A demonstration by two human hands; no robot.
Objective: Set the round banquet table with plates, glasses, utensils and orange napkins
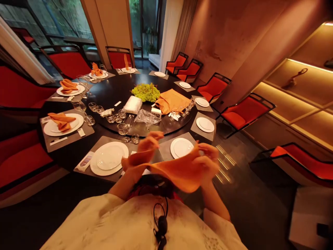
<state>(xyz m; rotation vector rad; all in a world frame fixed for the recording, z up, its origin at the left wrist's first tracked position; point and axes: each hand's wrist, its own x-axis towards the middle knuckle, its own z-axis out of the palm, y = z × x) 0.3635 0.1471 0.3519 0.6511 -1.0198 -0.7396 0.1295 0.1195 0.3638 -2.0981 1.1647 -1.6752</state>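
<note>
An orange cloth napkin is stretched between my two hands, above the near edge of the round dark table. My left hand grips its left end, which is partly bunched up. At the other side my right hand pinches the napkin near its upper corner, and the cloth sags below in a loose fold. A white plate set lies on a grey mat just beyond my left hand. Another white plate stack sits behind the napkin, partly covered by it.
Folded napkins stand on plates at the left, such as one orange napkin. The turntable bears glasses, a plastic bag, yellow-green flowers and a spread of orange napkins. Red chairs surround the table.
</note>
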